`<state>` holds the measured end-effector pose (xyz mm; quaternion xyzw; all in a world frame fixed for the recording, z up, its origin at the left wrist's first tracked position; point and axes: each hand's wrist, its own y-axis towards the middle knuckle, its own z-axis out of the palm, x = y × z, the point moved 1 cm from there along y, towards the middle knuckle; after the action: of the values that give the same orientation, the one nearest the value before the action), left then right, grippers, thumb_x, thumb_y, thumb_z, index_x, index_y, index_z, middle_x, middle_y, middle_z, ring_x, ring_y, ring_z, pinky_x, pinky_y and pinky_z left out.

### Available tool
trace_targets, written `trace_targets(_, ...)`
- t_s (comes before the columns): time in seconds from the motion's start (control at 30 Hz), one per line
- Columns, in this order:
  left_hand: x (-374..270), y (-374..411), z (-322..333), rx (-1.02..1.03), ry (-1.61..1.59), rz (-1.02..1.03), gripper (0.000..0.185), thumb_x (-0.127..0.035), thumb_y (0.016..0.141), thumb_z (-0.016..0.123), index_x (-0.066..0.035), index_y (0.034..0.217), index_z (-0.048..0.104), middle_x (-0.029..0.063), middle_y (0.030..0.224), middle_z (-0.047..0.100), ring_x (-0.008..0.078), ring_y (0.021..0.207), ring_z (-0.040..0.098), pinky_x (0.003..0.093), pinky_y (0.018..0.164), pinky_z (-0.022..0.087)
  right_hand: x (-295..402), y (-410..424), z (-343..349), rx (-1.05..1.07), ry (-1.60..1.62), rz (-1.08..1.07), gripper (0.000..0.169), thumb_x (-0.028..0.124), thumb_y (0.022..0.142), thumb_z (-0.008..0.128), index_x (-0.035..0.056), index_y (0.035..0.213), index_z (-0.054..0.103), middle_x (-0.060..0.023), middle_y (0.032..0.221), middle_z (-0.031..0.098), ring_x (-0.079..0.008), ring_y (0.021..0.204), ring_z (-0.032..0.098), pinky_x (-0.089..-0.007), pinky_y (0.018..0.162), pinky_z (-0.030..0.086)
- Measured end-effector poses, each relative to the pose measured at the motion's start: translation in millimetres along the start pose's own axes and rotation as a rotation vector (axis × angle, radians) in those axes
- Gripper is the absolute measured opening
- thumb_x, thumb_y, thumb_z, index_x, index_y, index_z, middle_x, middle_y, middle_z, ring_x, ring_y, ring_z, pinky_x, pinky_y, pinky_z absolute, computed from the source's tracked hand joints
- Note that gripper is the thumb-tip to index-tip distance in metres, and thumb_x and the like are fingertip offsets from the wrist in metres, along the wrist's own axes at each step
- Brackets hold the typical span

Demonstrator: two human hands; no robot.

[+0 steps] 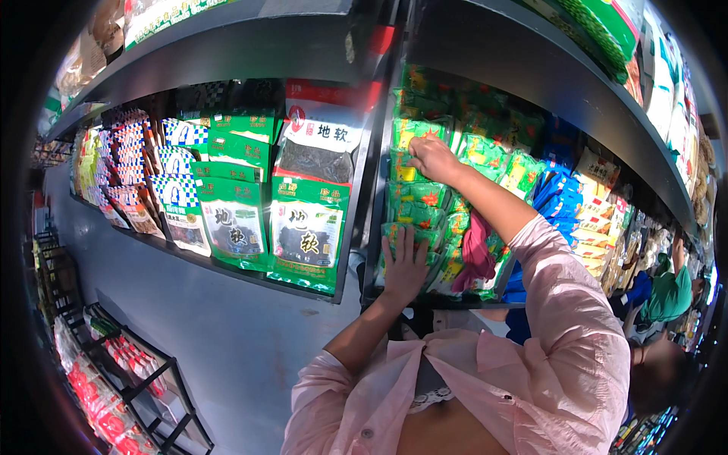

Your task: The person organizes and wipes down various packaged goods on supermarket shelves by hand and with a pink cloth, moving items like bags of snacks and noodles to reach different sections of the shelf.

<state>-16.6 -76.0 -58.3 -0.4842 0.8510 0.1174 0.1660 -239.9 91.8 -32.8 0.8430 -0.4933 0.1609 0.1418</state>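
Rows of glossy green plastic food packets (418,196) fill the shelf bay before me. My left hand (405,266) lies palm down on the front packets at the left, its fingers spread. Farther back in the same row, my right hand (433,159) touches a green and yellow packet (402,170) with bent fingers. Whether the fingertips grip that packet is hidden. Below my right forearm, a crumpled dark pink cloth (478,253) is draped over the packets.
An upper metal shelf (546,74) overhangs the packets. Left of the upright stand green dried-food pouches (310,239). Blue packets (554,196) lie to the right. A black rack (153,372) stands on the grey floor (244,341). Another person in green (668,293) is at far right.
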Motion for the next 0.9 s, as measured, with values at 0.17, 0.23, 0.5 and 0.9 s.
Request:
trace_targets(0.17,2,-2,-2,-0.014,0.004,0.014,0.065,-0.035,0.077,0.07,-0.009,0.133,0.048,0.0293,0.149,0.025,0.0435,0.142,0.018,0.0675,0.11,0.01,-3,13,-8,0.116,0.203,0.081,0.019,0.013,0.081,0.068,0.0047,0.079,0.051,-0.0188,0.071,0.06,-0.04,0.079,0.059,-0.0476,0.079,0.044)
trace_targets(0.23,2,0,-1,-0.036,0.001,0.017,0.068,-0.034,0.075,0.073,-0.009,0.132,0.048,0.0278,0.148,0.028,0.0432,0.141,0.021,0.0676,0.11,0.01,2,10,-10,0.023,0.074,0.013,0.021,0.014,0.082,0.068,0.0026,0.079,0.051,-0.0209,0.08,0.061,-0.0401,0.085,0.059,-0.0472,0.081,0.044)
trace_targets(0.5,3,-2,1,-0.038,0.021,0.02,0.066,-0.036,0.076,0.071,-0.009,0.132,0.049,0.0278,0.149,0.027,0.0422,0.141,0.02,0.0679,0.11,0.011,17,-4,-9,0.076,-0.016,0.087,0.049,0.022,0.069,0.082,0.003,0.098,0.048,-0.0191,0.102,0.06,-0.0371,0.102,0.056,-0.0438,0.089,0.042)
trace_targets(0.9,4,0,3,-0.05,0.093,0.019,0.066,-0.035,0.073,0.073,-0.012,0.13,0.049,0.0251,0.145,0.034,0.0411,0.138,0.026,0.0678,0.11,0.012,39,-33,-15,-0.104,-0.116,0.17,0.035,0.023,0.075,0.074,0.0082,0.104,0.061,-0.0138,0.104,0.061,-0.0331,0.105,0.054,-0.0405,0.091,0.04)
